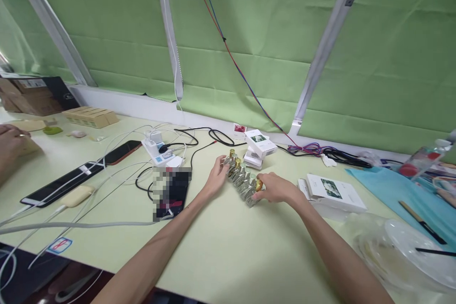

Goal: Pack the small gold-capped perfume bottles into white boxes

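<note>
A slanted row of several small glass bottles (pixel 242 181), with gold and pale green caps, is gripped from both ends just over the table (pixel 217 256). My left hand (pixel 215 175) closes on the far left end. At the near right end, the fingers of my right hand (pixel 276 187) are around the last bottle, by its gold cap. What is in the bottles is too small to make out. Right behind the row lie small white boxes (pixel 261 144) with a picture on top, and more white boxes (pixel 333 192) are to the right of my right hand.
A phone (pixel 180 192), a power strip (pixel 156 151) and tangled cables are on the left. Toward the right edge are a clear plastic container (pixel 402 247), a blue cloth (pixel 384 194) and a plastic bottle (pixel 427 159). Another person's hand (pixel 12 145) shows at far left.
</note>
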Available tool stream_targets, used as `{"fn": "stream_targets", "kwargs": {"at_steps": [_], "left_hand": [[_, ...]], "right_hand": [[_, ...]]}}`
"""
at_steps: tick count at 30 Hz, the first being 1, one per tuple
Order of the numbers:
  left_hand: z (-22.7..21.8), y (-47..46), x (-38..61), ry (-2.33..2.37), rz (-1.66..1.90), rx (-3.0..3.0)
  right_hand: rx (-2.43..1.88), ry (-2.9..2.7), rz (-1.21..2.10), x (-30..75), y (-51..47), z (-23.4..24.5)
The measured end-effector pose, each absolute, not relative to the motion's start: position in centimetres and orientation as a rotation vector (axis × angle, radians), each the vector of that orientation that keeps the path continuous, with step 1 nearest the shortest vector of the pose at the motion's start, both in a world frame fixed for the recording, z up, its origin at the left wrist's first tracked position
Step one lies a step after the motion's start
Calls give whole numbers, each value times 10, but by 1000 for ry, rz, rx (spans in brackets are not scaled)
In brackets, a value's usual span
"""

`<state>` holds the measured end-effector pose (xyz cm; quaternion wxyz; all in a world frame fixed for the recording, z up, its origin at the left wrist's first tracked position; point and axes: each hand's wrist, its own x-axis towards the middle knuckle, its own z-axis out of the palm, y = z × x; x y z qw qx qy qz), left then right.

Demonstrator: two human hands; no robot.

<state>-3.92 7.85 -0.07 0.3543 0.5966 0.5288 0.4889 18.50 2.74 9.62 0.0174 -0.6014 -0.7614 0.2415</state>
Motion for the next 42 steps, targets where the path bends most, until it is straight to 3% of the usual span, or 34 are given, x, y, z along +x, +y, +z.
{"fn": "stream_targets", "kwargs": {"at_steps": [17,27,42], "left_hand": [[-1,72,-43,1496,1308,1531],[-8,49,-34,1622,1383,1496],[-5,45,-40,1690,1410,1557]], "right_hand": [[-1832,-2240,807,200,30,81],[-1591,-1984,940,213,26,54],[-1359,-1457,632,186,30,-15]]}}
